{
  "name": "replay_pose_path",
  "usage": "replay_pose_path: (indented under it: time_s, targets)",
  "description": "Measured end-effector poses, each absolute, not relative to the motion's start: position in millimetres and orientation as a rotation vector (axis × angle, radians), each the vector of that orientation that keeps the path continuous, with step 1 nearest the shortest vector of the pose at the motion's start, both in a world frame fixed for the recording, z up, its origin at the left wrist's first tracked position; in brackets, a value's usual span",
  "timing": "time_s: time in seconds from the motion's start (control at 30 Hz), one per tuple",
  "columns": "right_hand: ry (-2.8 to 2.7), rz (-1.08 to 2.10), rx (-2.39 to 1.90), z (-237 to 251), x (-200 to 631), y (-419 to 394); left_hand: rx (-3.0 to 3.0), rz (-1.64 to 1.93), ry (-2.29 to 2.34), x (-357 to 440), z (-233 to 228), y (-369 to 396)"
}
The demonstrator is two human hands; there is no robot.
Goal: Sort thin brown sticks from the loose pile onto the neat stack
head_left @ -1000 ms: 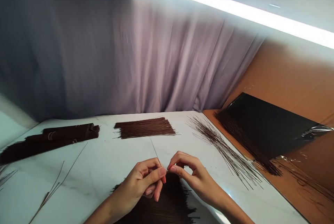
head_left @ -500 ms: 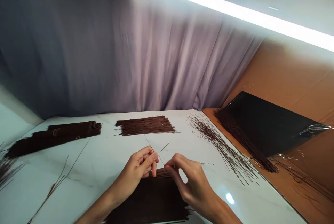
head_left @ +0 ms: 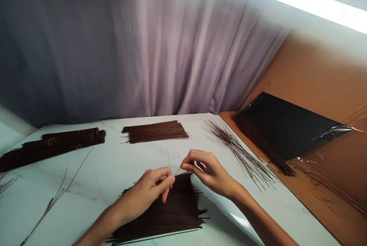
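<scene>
A flat pile of thin dark brown sticks (head_left: 169, 209) lies on the white marble table (head_left: 114, 173) right in front of me. My left hand (head_left: 149, 190) rests over the pile's far edge and pinches one thin stick (head_left: 169, 162) that points up and away. My right hand (head_left: 208, 171) hovers at the pile's far right corner, thumb and forefinger pinched on another thin stick (head_left: 178, 170). The two hands are a few centimetres apart.
A neat stick pile (head_left: 155, 131) lies further back, tied dark bundles (head_left: 54, 146) at the left, a loose fan of sticks (head_left: 237, 150) at the right. Stray sticks (head_left: 57, 196) lie at the near left. A black plastic-wrapped stack (head_left: 286, 127) leans on brown cardboard at the right. A grey curtain hangs behind.
The view tilted down, showing more of the near pile. My hands moved slightly apart; each still pinches a thin stick at the pile's far edge.
</scene>
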State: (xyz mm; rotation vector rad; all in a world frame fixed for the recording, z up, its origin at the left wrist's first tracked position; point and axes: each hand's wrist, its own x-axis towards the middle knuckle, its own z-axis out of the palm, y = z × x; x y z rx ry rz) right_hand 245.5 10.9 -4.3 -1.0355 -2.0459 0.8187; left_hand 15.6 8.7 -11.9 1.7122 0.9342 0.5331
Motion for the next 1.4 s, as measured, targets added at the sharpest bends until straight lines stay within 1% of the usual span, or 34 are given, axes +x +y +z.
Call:
replay_pose_path:
  time_s: [0.1,0.2,0.3,0.63,0.73,0.8,0.87,0.97,1.03,1.07,1.13,1.27,1.33,1.4]
  targets:
    - [-1.914,0.829,-1.104,-12,237,-1,1.618,0.684,1.059,17,-14,13]
    - [-1.809,1.026,-1.138,-29,230,-5,1.404,0.724,0.982,16,-16,15]
    - [-1.749,1.192,-1.127,-41,228,0,1.315,0.708,0.905,15,-15,15]
    - [-1.741,1.255,-1.129,-41,235,5,1.311,0.643,0.885,14,-12,12]
    - [-1.817,1.184,-1.110,-38,239,12,1.338,0.549,0.858,13,-11,8]
    - [-1.930,1.072,-1.055,-31,244,17,1.452,0.456,0.828,13,-11,6]
    - [-2.086,0.865,-0.978,-22,249,19,1.619,0.409,0.839,13,-10,5]
    - [-2.230,0.428,-0.901,-14,252,12,1.757,0.462,0.918,14,-8,7]
    - [-2.195,0.281,-0.881,-16,249,2,1.717,0.555,0.990,15,-7,8]
    - [-2.160,0.287,-0.876,-19,246,-2,1.663,0.607,1.018,15,-7,9]
    - [-2.095,0.399,-0.880,-26,241,-7,1.526,0.686,1.023,16,-7,9]
    - [-2.033,0.588,-0.953,-39,238,-2,1.367,0.740,0.904,17,-15,11]
    - [-2.053,0.564,-0.992,-42,239,3,1.321,0.744,0.869,18,-22,13]
    - [-2.105,0.461,-1.011,-45,239,5,1.289,0.743,0.861,19,-28,15]
